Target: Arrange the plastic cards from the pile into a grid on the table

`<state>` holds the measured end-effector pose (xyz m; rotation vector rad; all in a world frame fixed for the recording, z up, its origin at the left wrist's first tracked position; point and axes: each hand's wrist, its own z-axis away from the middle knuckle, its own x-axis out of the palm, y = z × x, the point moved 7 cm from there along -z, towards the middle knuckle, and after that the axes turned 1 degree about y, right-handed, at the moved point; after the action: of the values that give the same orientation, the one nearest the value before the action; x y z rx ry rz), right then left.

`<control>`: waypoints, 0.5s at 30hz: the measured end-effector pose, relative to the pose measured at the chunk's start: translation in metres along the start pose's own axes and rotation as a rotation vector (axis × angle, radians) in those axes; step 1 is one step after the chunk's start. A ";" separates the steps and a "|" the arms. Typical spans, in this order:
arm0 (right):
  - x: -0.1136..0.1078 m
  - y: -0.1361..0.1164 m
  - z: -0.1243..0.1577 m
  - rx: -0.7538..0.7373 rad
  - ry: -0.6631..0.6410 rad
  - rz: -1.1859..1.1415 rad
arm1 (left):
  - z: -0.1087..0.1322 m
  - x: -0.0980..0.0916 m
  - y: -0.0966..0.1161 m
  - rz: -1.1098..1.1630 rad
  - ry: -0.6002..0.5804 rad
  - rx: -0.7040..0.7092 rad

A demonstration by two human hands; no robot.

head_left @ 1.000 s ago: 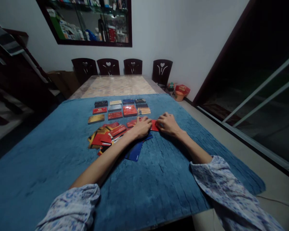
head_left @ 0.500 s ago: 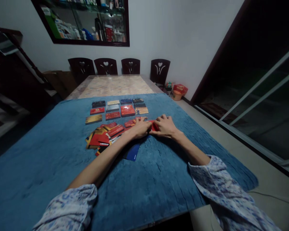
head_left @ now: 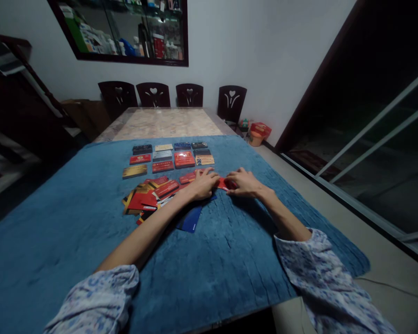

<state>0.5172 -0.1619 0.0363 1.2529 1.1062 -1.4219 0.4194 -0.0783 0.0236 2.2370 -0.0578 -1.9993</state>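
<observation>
"Where's the glossy red plastic card (head_left: 222, 184)?"
"Right of the heap of red and gold cards (head_left: 138, 202), between the left hand (head_left: 206, 184) and right hand (head_left: 244, 182), both with bent fingers. Whether either pinches it, I can't tell."
"Best handling?"
"Probably nudge both ends lightly, keeping it flat on the blue plush cloth (head_left: 212, 260)."
"Counts?"
"Two hands; beyond the heap, four dark, cream or blue card stacks (head_left: 163, 147) farthest back, then four dark wooden chairs (head_left: 163, 96)."

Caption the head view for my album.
Bare left hand and bare right hand flank a flat red card over a creased blue cloth.
</observation>
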 end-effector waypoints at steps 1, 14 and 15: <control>0.001 0.004 0.000 -0.019 -0.004 -0.016 | 0.000 0.000 0.000 0.001 -0.005 0.000; 0.003 0.022 -0.001 -0.159 0.056 -0.152 | -0.001 0.000 0.009 0.029 -0.004 0.060; 0.003 0.024 -0.001 -0.138 0.059 -0.139 | -0.001 -0.001 0.010 0.028 0.002 0.064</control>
<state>0.5410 -0.1661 0.0318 1.1451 1.3305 -1.3926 0.4208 -0.0882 0.0256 2.2634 -0.1542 -2.0084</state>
